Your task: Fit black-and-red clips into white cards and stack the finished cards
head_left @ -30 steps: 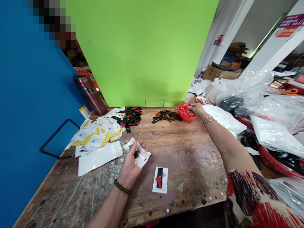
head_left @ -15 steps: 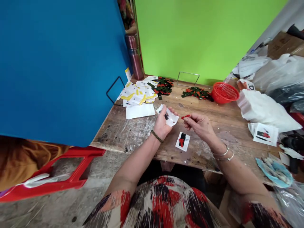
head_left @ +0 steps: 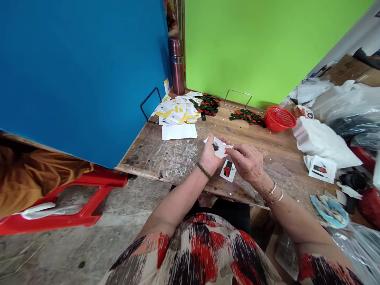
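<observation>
A white printed card (head_left: 221,149) with a dark piece on it lies in my left hand (head_left: 210,156), whose fingers are closed round it. My right hand (head_left: 246,161) pinches a small red piece (head_left: 227,151) at the card's right edge. Just below, on the wooden table (head_left: 178,158), rests another white card (head_left: 228,171) bearing a black piece and a red one. Beyond my hands are a pile of white and yellow cards (head_left: 178,111), a blank white sheet (head_left: 179,132) and two heaps of dark green and red pieces (head_left: 209,106).
A red basket (head_left: 279,118) stands at the back right, near white bags (head_left: 326,142) and a stack of cards (head_left: 322,169). A metal flask (head_left: 177,69) is at the back left. Blue (head_left: 83,71) and green (head_left: 261,47) panels border the table; a red stool (head_left: 97,198) is at left.
My right hand has moved left with the red piece, from beside the card to its edge. The head view has shifted slightly.
</observation>
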Motion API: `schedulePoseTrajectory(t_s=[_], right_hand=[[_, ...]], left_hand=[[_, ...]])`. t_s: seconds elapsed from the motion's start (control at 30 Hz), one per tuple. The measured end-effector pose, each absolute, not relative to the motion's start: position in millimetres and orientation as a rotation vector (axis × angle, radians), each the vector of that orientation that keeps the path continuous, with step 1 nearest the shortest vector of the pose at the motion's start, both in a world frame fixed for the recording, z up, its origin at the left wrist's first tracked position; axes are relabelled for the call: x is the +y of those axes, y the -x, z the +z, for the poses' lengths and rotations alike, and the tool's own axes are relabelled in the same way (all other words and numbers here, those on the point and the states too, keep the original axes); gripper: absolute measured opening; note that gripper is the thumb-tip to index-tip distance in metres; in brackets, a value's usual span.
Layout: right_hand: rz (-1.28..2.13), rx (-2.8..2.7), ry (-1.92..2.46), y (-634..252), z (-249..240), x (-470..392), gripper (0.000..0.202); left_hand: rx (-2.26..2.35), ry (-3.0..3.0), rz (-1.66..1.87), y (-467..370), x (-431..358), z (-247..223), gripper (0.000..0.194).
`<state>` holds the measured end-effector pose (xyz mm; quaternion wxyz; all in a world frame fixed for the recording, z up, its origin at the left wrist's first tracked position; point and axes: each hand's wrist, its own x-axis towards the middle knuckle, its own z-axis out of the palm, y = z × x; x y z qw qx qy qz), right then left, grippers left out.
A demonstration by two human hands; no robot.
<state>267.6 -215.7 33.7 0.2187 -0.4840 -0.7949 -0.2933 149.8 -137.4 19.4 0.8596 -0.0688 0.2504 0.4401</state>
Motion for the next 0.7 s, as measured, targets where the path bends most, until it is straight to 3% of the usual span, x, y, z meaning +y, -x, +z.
schedulePoseTrajectory(t_s=[0.17,0.53,0.63,0.7], right_hand=[[-0.733,-2.27,1.459,-268.1,36.2,-218.4,0.028],[-0.375,-2.055,1.537,-260.8,37.1,-220.1,0.016],[-0.193,-1.851,1.535,-260.0,36.6,-219.2,0.014],[0.026,-1.662,1.558,-258.7,35.5,-218.6,0.024]], left_hand=[[0.491,0.162,0.885,-150.8,-142.2,22.7,0.049],[0.438,0.108,0.877,-154.1,-147.3,17.5,0.045],[0.425,0.139,0.894,-152.4,-147.8,19.1,0.046],[0.43,0.156,0.939,-151.6,-148.3,20.3,0.045]])
